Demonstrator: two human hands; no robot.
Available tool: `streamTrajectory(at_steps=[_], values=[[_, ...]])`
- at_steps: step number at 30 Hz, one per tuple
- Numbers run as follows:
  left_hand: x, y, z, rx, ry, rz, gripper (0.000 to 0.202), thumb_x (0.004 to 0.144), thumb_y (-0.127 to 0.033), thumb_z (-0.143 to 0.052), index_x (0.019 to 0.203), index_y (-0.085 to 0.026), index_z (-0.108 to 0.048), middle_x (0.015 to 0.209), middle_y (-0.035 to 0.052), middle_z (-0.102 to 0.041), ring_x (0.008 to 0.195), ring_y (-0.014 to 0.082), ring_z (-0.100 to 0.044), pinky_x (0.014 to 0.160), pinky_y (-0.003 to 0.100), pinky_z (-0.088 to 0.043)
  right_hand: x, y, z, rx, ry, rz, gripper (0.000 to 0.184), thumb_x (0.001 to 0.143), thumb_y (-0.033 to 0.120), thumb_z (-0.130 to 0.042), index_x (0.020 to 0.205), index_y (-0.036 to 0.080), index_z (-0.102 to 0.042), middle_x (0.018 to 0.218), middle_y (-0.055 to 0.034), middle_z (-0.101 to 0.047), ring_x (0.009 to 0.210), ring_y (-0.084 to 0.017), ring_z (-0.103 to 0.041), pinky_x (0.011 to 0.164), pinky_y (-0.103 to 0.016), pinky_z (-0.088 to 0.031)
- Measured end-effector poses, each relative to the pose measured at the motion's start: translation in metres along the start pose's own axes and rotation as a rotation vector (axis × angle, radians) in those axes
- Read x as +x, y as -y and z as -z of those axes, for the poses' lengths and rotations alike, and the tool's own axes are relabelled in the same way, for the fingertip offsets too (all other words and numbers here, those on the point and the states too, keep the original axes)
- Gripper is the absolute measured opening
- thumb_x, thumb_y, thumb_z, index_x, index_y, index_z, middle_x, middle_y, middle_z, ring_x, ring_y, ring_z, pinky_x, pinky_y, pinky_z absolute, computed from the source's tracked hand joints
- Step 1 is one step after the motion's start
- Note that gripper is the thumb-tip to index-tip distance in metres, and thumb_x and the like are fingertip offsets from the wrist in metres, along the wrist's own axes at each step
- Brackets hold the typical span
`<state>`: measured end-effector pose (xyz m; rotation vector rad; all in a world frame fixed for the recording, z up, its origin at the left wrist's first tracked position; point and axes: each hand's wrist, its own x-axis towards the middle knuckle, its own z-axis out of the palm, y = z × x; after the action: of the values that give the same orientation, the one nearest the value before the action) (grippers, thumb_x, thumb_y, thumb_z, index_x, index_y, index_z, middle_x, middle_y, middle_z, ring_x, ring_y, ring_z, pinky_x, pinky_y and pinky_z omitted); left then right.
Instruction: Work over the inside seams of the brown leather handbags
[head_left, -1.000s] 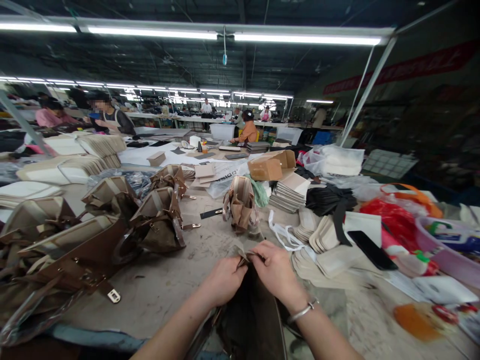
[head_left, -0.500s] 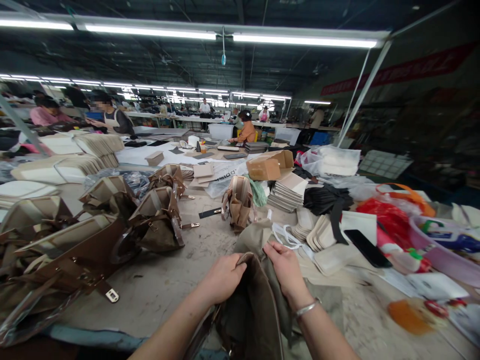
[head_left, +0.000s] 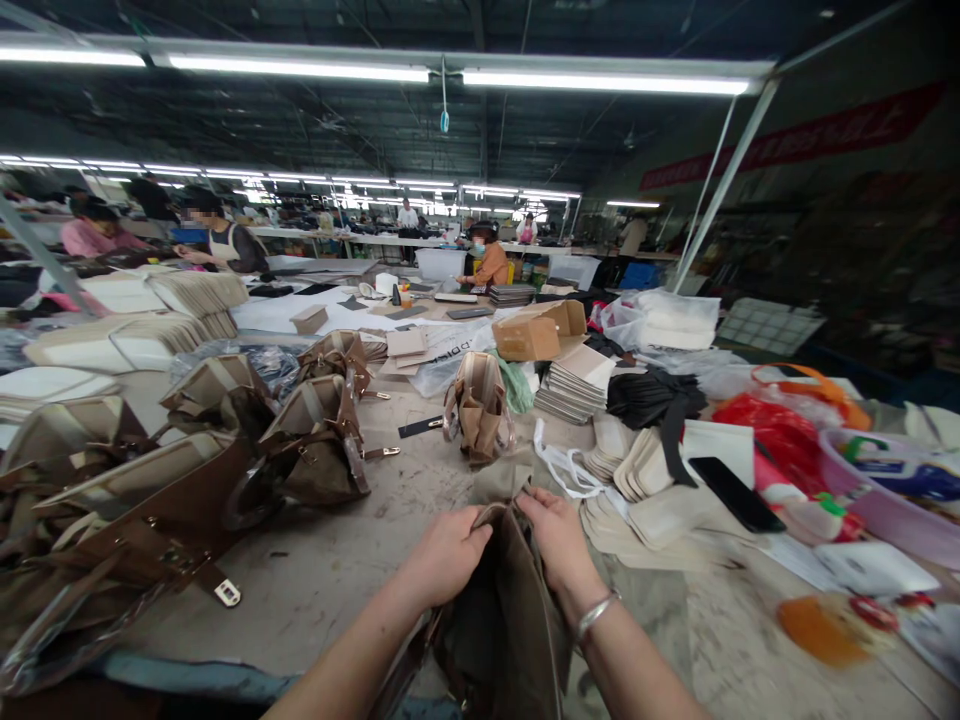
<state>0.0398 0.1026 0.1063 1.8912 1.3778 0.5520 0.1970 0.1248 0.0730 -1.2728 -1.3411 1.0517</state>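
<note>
A dark brown bag (head_left: 506,630) stands at the near edge of the worktable (head_left: 330,570), right in front of me. My left hand (head_left: 448,552) grips its top rim from the left, fingers curled over the edge. My right hand (head_left: 557,540), a silver bracelet on the wrist, pinches a khaki lining piece (head_left: 501,482) that sticks up from the bag's mouth. The two hands are close together over the opening. The inside of the bag is hidden.
Brown and beige handbags (head_left: 315,440) lie heaped at left; one small tan bag (head_left: 480,405) stands mid-table. Stacks of cut pieces (head_left: 577,385), a cardboard box (head_left: 536,332), a black phone (head_left: 735,494) and red bags (head_left: 780,435) crowd the right. Other people work at far tables.
The khaki lining, lifted higher half a second ago, has come down toward the bag's mouth. My right hand has moved back in beside my left.
</note>
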Motion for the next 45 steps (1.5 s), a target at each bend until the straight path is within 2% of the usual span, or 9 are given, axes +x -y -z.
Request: streamTrajectory(at_steps=[4,13,18,22,30,34,38,41,45], values=[[-0.001,-0.002,0.001,0.003,0.003,-0.017,0.023,0.085,-0.024,-0.04,0.093,-0.022,-0.062,0.096,0.0024,-0.067,0.09,0.0212,-0.059,0.076,0.028,-0.041,0.0,-0.004,0.01,0.033,0.007,-0.009,0.033,0.082,0.042,-0.047,0.081,0.013,-0.064,0.072,-0.0044,-0.064,0.064,-0.017,-0.057,0.063,-0.028,-0.045],[0.004,0.004,-0.004,0.07,-0.018,0.007,0.018,0.085,-0.025,-0.042,0.085,-0.018,-0.059,0.086,0.0055,-0.066,0.081,0.021,-0.059,0.072,0.028,-0.041,-0.002,0.03,0.01,-0.252,0.08,0.23,0.013,0.073,0.021,-0.058,0.061,0.02,-0.064,0.067,-0.0005,-0.058,0.07,-0.016,-0.051,0.067,-0.028,-0.034],[0.004,0.007,-0.004,0.033,-0.022,-0.017,0.02,0.085,-0.024,-0.041,0.09,-0.019,-0.061,0.09,0.0042,-0.067,0.084,0.0209,-0.059,0.074,0.029,-0.042,0.004,0.004,0.004,-0.202,-0.023,0.128,0.022,0.079,0.03,-0.049,0.063,0.017,-0.058,0.062,-0.0004,-0.055,0.062,-0.016,-0.05,0.061,-0.027,-0.036],[0.002,0.005,-0.003,0.008,-0.01,-0.016,0.025,0.086,-0.025,-0.041,0.098,-0.021,-0.062,0.097,0.0036,-0.067,0.091,0.0216,-0.059,0.076,0.028,-0.043,0.006,-0.009,0.015,-0.111,-0.042,0.069,0.03,0.085,0.037,-0.039,0.077,0.015,-0.058,0.068,-0.0018,-0.06,0.065,-0.016,-0.055,0.062,-0.026,-0.042],[0.003,0.002,-0.003,0.038,-0.013,0.016,0.023,0.086,-0.022,-0.042,0.096,-0.019,-0.062,0.094,0.0049,-0.067,0.087,0.0213,-0.059,0.08,0.029,-0.043,-0.002,0.034,0.014,-0.234,0.126,0.245,0.017,0.074,0.023,-0.056,0.06,0.021,-0.065,0.069,-0.0008,-0.058,0.072,-0.016,-0.052,0.07,-0.027,-0.036],[0.002,0.001,-0.001,0.056,0.002,0.038,0.021,0.086,-0.024,-0.042,0.089,-0.018,-0.062,0.086,0.0043,-0.067,0.081,0.0208,-0.059,0.073,0.028,-0.043,0.001,0.025,0.012,-0.198,0.12,0.144,0.015,0.072,0.022,-0.056,0.06,0.019,-0.065,0.064,-0.0001,-0.058,0.066,-0.016,-0.052,0.064,-0.027,-0.037],[0.001,0.001,0.0,0.056,-0.001,0.024,0.023,0.086,-0.026,-0.041,0.09,-0.02,-0.062,0.088,0.0035,-0.066,0.083,0.0211,-0.058,0.073,0.028,-0.042,0.004,0.003,0.029,-0.077,0.066,-0.019,0.023,0.077,0.033,-0.051,0.073,0.015,-0.065,0.064,-0.0011,-0.062,0.06,-0.016,-0.055,0.057,-0.026,-0.041],[0.001,0.001,0.0,0.062,-0.006,0.018,0.023,0.087,-0.026,-0.04,0.09,-0.02,-0.062,0.09,0.004,-0.066,0.084,0.0214,-0.058,0.074,0.028,-0.042,-0.002,-0.002,0.044,-0.03,0.035,-0.023,0.033,0.082,0.042,-0.047,0.086,0.014,-0.065,0.077,-0.0037,-0.065,0.072,-0.018,-0.059,0.067,-0.028,-0.045],[0.002,0.001,-0.001,0.041,0.002,0.004,0.024,0.087,-0.027,-0.04,0.092,-0.021,-0.062,0.094,0.0041,-0.067,0.088,0.0216,-0.058,0.075,0.028,-0.041,-0.019,0.01,0.044,-0.133,0.081,0.031,0.031,0.081,0.042,-0.051,0.07,0.016,-0.064,0.068,-0.0009,-0.06,0.071,-0.017,-0.054,0.066,-0.027,-0.04]])
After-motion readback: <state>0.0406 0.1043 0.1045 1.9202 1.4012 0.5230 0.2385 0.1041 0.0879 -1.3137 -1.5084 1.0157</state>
